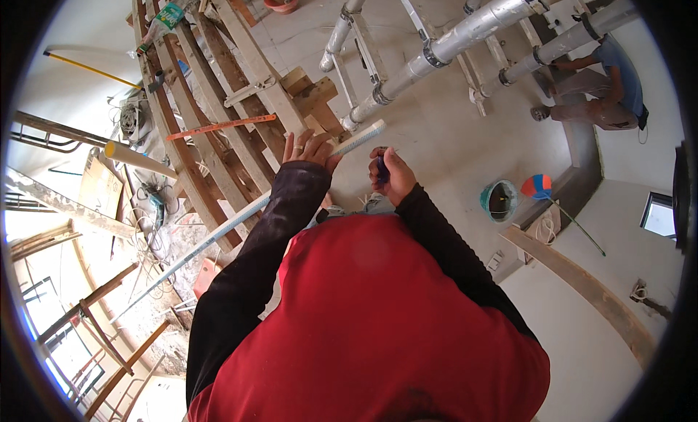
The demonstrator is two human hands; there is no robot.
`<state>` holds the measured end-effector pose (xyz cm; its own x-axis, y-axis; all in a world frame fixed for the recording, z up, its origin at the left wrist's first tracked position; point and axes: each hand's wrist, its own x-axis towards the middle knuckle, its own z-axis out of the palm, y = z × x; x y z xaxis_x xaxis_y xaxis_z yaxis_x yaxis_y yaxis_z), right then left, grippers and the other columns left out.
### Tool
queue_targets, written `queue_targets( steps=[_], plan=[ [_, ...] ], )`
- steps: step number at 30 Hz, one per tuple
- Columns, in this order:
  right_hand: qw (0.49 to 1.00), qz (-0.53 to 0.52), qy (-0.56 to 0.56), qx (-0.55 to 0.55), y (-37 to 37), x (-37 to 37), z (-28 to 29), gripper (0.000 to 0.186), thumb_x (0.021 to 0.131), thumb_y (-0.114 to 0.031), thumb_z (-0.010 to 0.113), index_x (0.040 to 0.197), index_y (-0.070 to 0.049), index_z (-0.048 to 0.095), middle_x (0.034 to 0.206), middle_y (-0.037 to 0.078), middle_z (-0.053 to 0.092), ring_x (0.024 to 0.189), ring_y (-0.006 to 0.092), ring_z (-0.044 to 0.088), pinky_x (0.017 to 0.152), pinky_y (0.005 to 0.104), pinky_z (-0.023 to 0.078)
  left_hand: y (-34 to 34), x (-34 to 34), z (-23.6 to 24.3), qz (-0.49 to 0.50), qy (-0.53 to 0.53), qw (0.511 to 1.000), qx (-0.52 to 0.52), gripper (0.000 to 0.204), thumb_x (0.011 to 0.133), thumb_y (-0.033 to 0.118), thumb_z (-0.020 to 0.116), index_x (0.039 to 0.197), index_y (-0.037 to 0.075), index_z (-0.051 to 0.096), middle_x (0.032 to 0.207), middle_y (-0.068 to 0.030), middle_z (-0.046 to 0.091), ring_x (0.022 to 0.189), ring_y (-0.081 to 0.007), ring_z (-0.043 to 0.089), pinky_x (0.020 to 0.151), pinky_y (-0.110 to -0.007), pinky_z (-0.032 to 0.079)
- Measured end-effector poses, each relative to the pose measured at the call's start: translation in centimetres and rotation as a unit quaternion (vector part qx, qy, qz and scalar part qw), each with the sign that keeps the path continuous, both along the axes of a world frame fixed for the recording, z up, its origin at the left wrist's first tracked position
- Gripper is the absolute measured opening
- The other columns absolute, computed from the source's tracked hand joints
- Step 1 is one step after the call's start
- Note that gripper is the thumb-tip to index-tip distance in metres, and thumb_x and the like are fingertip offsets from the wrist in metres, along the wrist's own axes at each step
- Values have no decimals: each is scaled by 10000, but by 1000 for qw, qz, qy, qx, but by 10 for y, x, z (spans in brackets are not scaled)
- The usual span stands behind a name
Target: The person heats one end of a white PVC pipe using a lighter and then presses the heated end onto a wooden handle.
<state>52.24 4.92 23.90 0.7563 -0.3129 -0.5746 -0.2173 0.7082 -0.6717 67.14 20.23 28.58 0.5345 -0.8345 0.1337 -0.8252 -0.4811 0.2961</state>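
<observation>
A long, thin white plastic pipe (361, 136) lies slantwise across a rack of wooden planks (211, 95), its near end pointing up and to the right. My left hand (309, 151) is over the pipe a little way from that end, fingers lying across it and thumb along its side. To the right of the pipe end, apart from it, my right hand (395, 176) is closed round a small dark blue thing whose kind I cannot make out. An orange strip like a saw blade (222, 127) rests on the planks left of my left hand.
Metal scaffold tubes (436, 51) stand ahead. At the far right another person (603, 91) crouches by the wall. A bucket (499, 200) and an orange-and-blue ball-like thing (536, 186) are to the right. A green power drill (154, 202) and cables lie at left.
</observation>
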Motion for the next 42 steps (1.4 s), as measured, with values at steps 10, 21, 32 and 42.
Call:
queue_targets(
  steps=[10,21,32,42],
  plan=[
    [999,0,1,52,-24,17,-6,503,978,-571,343,834,-130,536,608,-6,481,517,127,457,452,285,364,-25,6,0,44,4,999,16,229,908,290,601,998,91,670,987,-84,666,1120,-271,570,1105,-467,314],
    [996,57,63,32,-47,39,3,469,918,-534,407,664,-141,441,530,-27,379,423,89,343,377,246,235,-29,3,3,47,11,998,-28,276,849,304,692,913,50,603,865,-137,647,982,-316,614,1088,-491,344],
    [994,45,66,79,-44,47,-8,427,923,-454,323,650,-142,429,510,-28,361,398,83,300,350,245,187,-27,11,0,43,39,998,-27,308,821,334,724,870,53,607,841,-128,641,925,-320,623,1099,-496,334],
    [993,61,84,61,-43,51,-5,413,921,-437,310,676,-138,456,514,-32,371,392,77,299,342,240,196,-36,24,10,25,91,975,203,447,943,519,472,1088,146,672,1018,-101,690,1124,-224,597,1188,-474,119]
  ],
)
